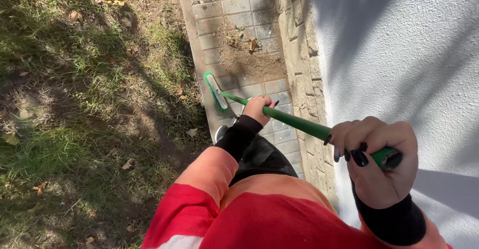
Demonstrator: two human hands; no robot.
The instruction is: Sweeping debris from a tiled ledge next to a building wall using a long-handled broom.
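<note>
The green broom [279,114] slants down to the paved path [239,9], its head [215,90] seen edge-on, bristles hard to make out. The right hand [376,162] hides the handle's top, fingers wrapped tight around it; the left hand [258,108] grips lower, fingers closed. Dirt and dry leaves [247,47] lie ahead, between grass [75,104] and white wall [399,54].
</note>
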